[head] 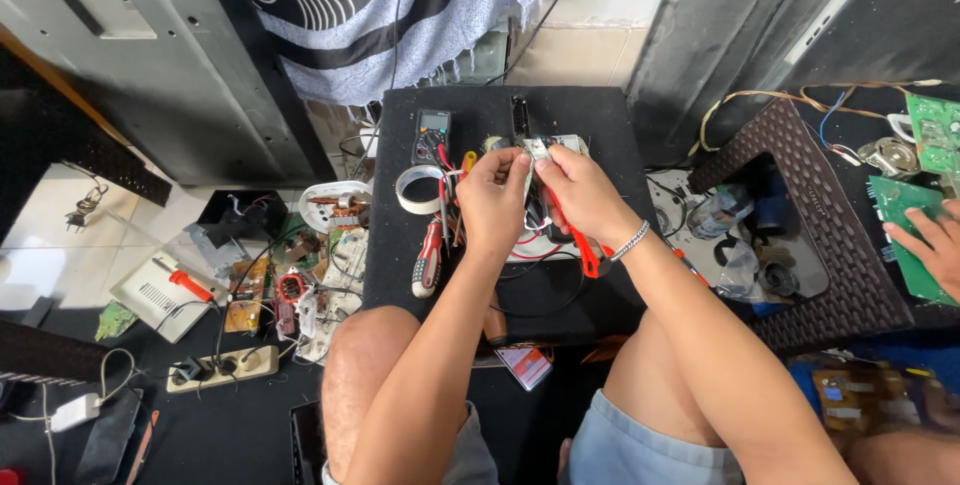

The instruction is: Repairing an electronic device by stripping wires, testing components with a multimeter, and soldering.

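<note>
Both my left hand [492,190] and right hand [580,190] pinch what looks like a small white part [538,149] over the black mat [590,115], cluttered floor [60,245] around.

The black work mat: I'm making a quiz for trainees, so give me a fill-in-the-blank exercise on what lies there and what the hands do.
1. The left hand and right hand together hold a small ____ part above the black mat.
2. The roll of tape lies just below the ____.
3. The screwdriver by the left wrist has a red and ____ handle.
4. The right wrist wears a ____.

Missing words: white; multimeter; black; bracelet
</note>
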